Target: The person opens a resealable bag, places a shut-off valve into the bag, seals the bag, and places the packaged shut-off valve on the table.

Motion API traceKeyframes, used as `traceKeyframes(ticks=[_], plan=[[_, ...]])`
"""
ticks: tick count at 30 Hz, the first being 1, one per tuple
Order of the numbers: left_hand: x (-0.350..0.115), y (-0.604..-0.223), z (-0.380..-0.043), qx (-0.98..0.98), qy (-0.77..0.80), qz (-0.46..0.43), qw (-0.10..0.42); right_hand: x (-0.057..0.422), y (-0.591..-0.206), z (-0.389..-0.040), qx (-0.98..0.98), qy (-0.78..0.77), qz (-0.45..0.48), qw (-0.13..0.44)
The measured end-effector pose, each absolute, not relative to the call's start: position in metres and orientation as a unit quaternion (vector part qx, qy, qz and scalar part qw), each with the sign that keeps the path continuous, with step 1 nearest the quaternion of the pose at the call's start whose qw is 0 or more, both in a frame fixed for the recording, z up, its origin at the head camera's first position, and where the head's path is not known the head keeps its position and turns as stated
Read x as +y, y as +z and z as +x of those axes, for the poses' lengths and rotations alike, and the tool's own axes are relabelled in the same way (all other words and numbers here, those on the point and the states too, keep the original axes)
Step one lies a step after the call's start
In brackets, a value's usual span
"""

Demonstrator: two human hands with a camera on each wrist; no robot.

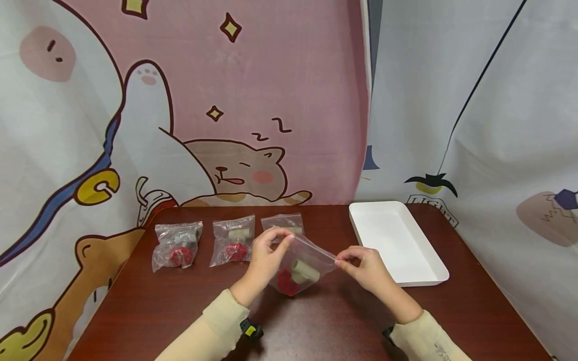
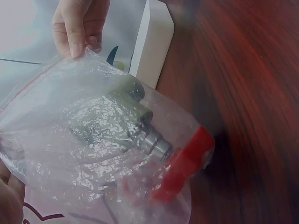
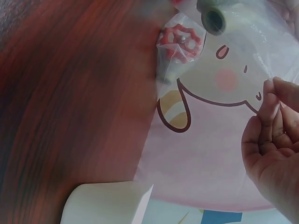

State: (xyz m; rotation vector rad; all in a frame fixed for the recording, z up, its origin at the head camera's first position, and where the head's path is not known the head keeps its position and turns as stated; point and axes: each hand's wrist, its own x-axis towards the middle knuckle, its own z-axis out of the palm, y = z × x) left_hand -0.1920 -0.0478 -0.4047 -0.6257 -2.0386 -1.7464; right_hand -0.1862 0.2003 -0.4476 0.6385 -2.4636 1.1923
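Observation:
A clear zip bag (image 1: 311,250) hangs above the table between both hands, its zip edge at the top. Inside it are a grey-green pipe-shaped valve body (image 2: 122,100) with a metal stem (image 2: 155,143) and a red handwheel (image 2: 184,163). My left hand (image 1: 266,253) pinches the zip edge at its upper left corner. At the other end of that edge, my right hand (image 1: 368,268) pinches the corner between thumb and fingers; the right wrist view also shows this right hand (image 3: 275,130).
Similar bags lie at the back of the table: a left bag (image 1: 177,245), a middle bag (image 1: 232,240), and another bag (image 1: 284,220) partly hidden behind the held one. A shallow white tray (image 1: 397,240) sits at the right. Printed curtains (image 1: 271,75) hang behind the table.

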Motion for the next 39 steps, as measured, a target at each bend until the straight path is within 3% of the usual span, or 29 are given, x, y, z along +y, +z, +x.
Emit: traceKeyframes(ticks=[5, 15, 23, 31, 39], plan=[[-0.050, -0.415, -0.198, -0.726, -0.627, -0.215, 0.184, 0.199, -0.446, -0.186, -0.866, 0.422, 0.215, 0.161], [-0.076, -0.456, -0.204, -0.780, -0.570, -0.255, 0.034, 0.201, -0.447, -0.187, -0.872, 0.429, 0.184, 0.151], [-0.085, -0.474, -0.204, -0.812, -0.504, -0.293, -0.031, 0.203, -0.450, -0.187, -0.873, 0.432, 0.171, 0.149], [-0.078, -0.481, -0.205, -0.805, -0.525, -0.273, -0.047, 0.206, -0.455, -0.187, -0.873, 0.432, 0.167, 0.152], [-0.069, -0.487, -0.204, -0.809, -0.519, -0.275, 0.009, 0.213, -0.457, -0.187, -0.876, 0.423, 0.175, 0.153]])
